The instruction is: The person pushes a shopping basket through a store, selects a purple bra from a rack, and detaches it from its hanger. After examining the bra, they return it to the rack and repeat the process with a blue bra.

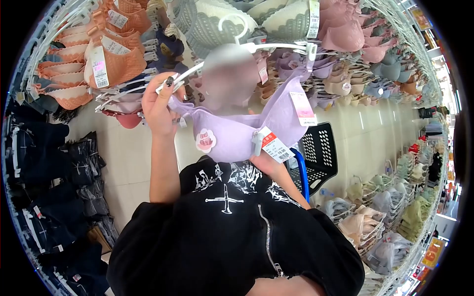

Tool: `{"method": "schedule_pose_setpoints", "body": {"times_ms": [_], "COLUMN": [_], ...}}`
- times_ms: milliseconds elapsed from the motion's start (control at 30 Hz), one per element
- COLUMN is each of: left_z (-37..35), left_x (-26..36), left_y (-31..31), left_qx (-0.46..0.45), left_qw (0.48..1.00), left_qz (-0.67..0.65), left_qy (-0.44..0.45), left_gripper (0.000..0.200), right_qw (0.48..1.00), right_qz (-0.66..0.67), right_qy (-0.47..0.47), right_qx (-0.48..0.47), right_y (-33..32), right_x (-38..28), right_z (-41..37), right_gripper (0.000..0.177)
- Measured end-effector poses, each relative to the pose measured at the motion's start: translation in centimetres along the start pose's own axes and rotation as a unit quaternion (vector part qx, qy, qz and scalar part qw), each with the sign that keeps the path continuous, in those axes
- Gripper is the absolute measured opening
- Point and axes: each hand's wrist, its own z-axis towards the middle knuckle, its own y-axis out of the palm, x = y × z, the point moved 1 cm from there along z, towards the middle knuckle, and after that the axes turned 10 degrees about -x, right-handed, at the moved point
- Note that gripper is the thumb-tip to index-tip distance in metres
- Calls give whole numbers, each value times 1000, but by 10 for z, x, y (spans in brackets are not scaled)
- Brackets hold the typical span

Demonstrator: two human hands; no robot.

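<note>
A lilac bra [232, 133] hangs from a white plastic hanger [279, 46] in front of my chest, its cups facing up toward me. My left hand [160, 101] is closed around the hanger's left end, by the bra's strap, and dark nail polish shows on it. My right hand [269, 163] is at the bottom of the cups, mostly hidden behind the bra, and appears to hold it from below. A red-and-white price tag [275, 145] hangs at the centre. A pink-and-white label [302, 108] is on the right cup, and a round sticker [206, 141] on the left.
Racks of orange bras [116, 61], cream-and-grey bras [222, 24] and pink bras [343, 27] stand ahead. Dark garments [44, 148] hang at left, more bras [363, 224] at right. A black basket [321, 153] with a blue handle [302, 175] is beside me. A blurred patch covers part of the hanger.
</note>
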Motion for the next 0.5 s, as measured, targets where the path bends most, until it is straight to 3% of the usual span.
{"method": "schedule_pose_setpoints", "body": {"times_ms": [100,200,267,300,400,500], "left_z": [-1,-3,-4,-4,-4,-7], "left_x": [2,8,10,10,11,7], "left_y": [-5,-2,-2,-1,4,10], "left_qx": [-31,-46,-81,-89,-108,-128], "left_qw": [994,990,982,984,986,986], "left_qz": [-101,-132,-170,-154,-123,-95], "left_qy": [-1,11,10,13,22,51], "left_gripper": [24,26,25,26,29,33], "right_qw": [981,997,981,984,976,987], "right_qz": [170,17,-82,-123,-130,-104], "right_qy": [46,50,46,63,53,19], "right_qx": [79,-56,-170,-109,-166,-122], "right_y": [-14,17,21,28,41,26], "right_x": [3,-2,-4,-5,-10,-6], "right_z": [6,-1,6,6,0,-4], "right_gripper": [16,43,57,60,63,64]}}
